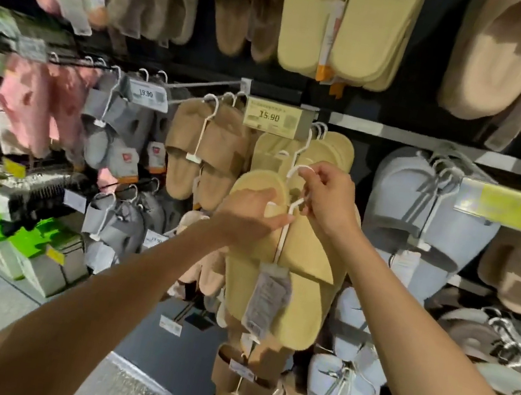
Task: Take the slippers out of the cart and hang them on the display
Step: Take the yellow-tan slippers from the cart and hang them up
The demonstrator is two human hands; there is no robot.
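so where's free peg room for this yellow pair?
Bare grey peg between the 19.90 tag and 15.90 tag. Crowded: the peg under 15.90, packed with white hangers. Yellow slipper pair is in both hands.

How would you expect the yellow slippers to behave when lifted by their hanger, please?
Likely light: the yellow slippers hang from a thin white hanger pinched by the right hand. Probably swingy; the left hand steadies them. The tag dangles loose.

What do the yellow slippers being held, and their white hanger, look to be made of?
Yellow slippers: apparently a soft woven or terry-like fabric, matte, with no shine on the straps. White hanger: probably moulded plastic, thin, smooth and slightly glossy. Neither is certain from sight alone.
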